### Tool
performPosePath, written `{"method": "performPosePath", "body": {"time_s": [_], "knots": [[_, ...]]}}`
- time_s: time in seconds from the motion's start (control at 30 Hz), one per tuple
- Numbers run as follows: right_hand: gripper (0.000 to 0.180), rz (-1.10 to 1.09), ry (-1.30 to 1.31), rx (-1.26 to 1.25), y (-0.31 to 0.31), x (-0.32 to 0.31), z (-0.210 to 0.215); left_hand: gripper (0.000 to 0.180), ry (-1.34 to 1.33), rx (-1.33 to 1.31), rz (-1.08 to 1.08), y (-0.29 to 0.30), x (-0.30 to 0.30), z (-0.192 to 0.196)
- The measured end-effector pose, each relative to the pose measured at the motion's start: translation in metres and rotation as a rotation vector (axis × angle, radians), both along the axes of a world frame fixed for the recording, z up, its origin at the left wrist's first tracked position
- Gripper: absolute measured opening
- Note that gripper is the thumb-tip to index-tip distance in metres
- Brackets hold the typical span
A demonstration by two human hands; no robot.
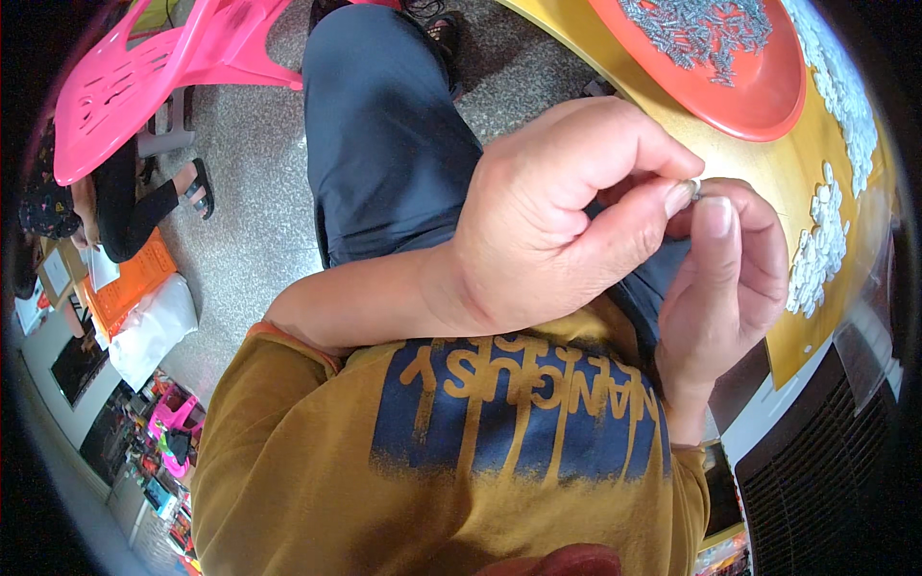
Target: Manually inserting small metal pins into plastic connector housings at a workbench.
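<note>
My left hand (pixel 562 216) is closed, its thumb and forefinger pinching a small white piece (pixel 697 181). Right against those fingertips, my right hand (pixel 725 274) is also closed in a pinch. A greyish bit shows where the fingertips meet; what the right fingers grip is mostly covered. Beyond the hands, an orange-red plate (pixel 735 106) holds many small grey metal pieces (pixel 706 34) that look like screws. Small white plastic pieces (pixel 821 245) lie in a loose pile to the right of my right hand.
The yellow table (pixel 663 91) curves along the right side, with another heap of white pieces (pixel 845 96) behind the plate. A pink plastic chair (pixel 125 82) stands at the far left. Near it sits another person (pixel 125 206), beside a white bag (pixel 154 331).
</note>
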State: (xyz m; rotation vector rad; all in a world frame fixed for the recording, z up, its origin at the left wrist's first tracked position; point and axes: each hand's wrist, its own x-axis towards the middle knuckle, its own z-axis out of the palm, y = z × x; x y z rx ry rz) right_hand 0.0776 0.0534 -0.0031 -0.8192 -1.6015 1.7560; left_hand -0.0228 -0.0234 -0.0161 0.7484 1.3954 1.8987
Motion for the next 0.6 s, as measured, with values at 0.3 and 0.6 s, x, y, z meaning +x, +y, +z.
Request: {"method": "performPosePath", "body": {"time_s": [0.3, 0.6], "knots": [[0.011, 0.044, 0.066, -0.173, -0.002, -0.004, -0.002, 0.006, -0.138, 0.012, -0.024, -0.002, 0.004, 0.002], [0.014, 0.037, 0.046, -0.177, -0.002, -0.005, -0.004, 0.017, 0.113, 0.031, -0.084, -0.002, -0.002, -0.008]]}}
